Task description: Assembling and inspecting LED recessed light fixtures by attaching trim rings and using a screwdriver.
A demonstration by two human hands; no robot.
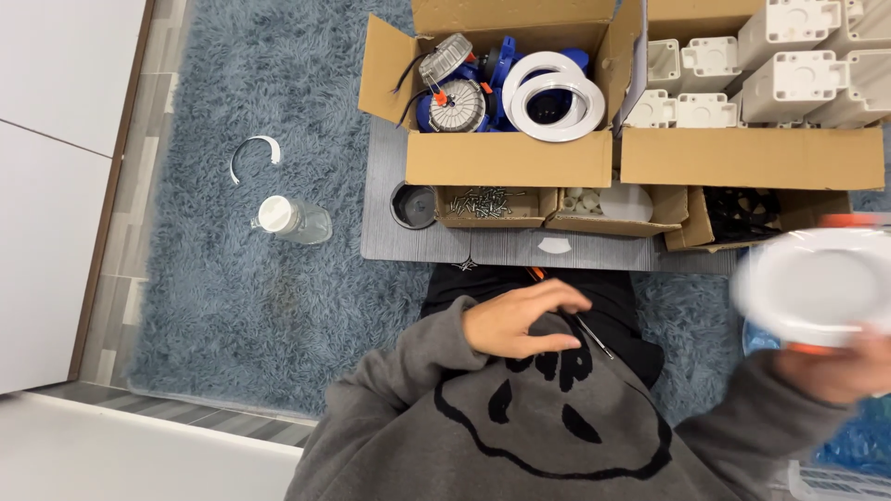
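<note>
The round lamp housing (817,288) looks like smooth, faintly glossy white plastic; the rug (232,278) is shaggy blue-grey pile; the boxes (509,160) are matt brown cardboard; the screws (484,201) glint like metal; the sweatshirt (520,427) is soft matt grey cloth; the bottle (295,221) is clear plastic.

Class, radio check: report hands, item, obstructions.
Left hand empty, resting at the lap. Right hand grips round white light fitting, blurred. Nothing blocking; cardboard boxes ahead.

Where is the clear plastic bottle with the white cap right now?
In the head view the bottle lies on its side on the blue shaggy rug, left of the grey board that carries the boxes and just below a curved white strip.
</note>
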